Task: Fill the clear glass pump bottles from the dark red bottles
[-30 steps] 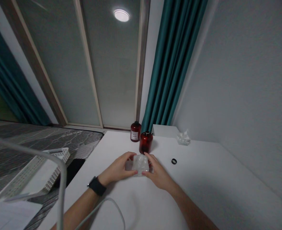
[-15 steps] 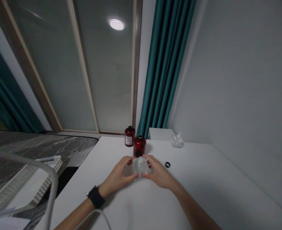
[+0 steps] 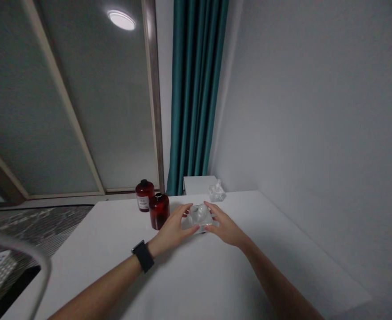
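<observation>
Two bare hands are in view, the left hand point(image 3: 175, 226) and the right hand point(image 3: 226, 226), set apart from each other and both clamped on one clear, colourless, squarish block point(image 3: 201, 216), each with fingertips at the far edge and thumb at the near edge. There are two clear pieces in all, the other being a small, see-through, peaked piece point(image 3: 217, 193) near the grey wall; there are also two dark red-brown, round-shouldered bottles, one with a black top and a white label point(image 3: 144, 194), and one standing nearer point(image 3: 159, 212), to the left of the block. One black-banded wristwatch point(image 3: 143, 256) sits on the left wrist, and one white, flat-topped table point(image 3: 182, 280) spreads below. The block looks glossy and transparent, with a rounded, pale bump at its middle and bright glints along its edges; it is over the table's far part, though whether it touches the surface I cannot tell
</observation>
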The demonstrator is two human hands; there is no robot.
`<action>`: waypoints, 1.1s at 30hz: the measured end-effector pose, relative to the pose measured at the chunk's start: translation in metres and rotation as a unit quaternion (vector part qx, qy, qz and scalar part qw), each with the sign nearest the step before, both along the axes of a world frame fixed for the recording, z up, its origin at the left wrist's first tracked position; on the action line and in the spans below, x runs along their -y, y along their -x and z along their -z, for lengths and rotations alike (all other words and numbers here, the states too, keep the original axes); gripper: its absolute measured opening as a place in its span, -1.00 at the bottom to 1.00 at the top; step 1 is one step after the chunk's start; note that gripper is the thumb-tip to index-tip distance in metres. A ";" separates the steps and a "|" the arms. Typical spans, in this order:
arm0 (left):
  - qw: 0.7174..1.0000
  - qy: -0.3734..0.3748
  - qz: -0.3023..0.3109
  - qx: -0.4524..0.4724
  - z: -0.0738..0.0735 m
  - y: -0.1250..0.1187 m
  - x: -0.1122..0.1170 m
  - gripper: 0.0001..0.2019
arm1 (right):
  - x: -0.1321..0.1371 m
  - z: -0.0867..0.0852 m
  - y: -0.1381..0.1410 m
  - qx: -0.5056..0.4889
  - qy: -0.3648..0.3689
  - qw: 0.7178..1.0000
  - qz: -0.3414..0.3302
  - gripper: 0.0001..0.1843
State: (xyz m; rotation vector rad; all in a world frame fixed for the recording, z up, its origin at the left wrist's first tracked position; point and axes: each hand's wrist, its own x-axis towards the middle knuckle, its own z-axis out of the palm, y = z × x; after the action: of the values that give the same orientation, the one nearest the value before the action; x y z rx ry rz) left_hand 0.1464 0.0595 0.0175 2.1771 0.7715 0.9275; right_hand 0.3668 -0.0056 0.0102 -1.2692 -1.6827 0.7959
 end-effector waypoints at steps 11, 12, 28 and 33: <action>0.998 0.054 0.013 -0.005 0.015 -0.103 -0.047 -0.43 | -0.034 0.034 -0.089 -0.041 0.042 0.997 0.042 -0.15; 0.998 0.053 0.014 -0.007 0.016 -0.108 -0.051 -0.44 | -0.038 0.037 -0.094 -0.042 0.043 0.997 0.044 -0.15; 0.998 0.046 0.019 -0.033 0.040 -0.124 -0.065 -0.45 | -0.044 0.050 -0.112 -0.041 0.035 0.997 0.058 -0.18; 0.997 0.038 0.020 -0.071 0.043 -0.123 -0.066 -0.50 | -0.044 0.054 -0.111 -0.033 0.027 0.996 0.072 -0.18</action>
State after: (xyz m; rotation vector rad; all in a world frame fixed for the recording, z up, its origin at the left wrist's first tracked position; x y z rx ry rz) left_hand 0.2692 0.1252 -0.0255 2.2010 0.8134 0.7162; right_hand 0.4782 0.0388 -0.0435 -1.3711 -1.5078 0.7922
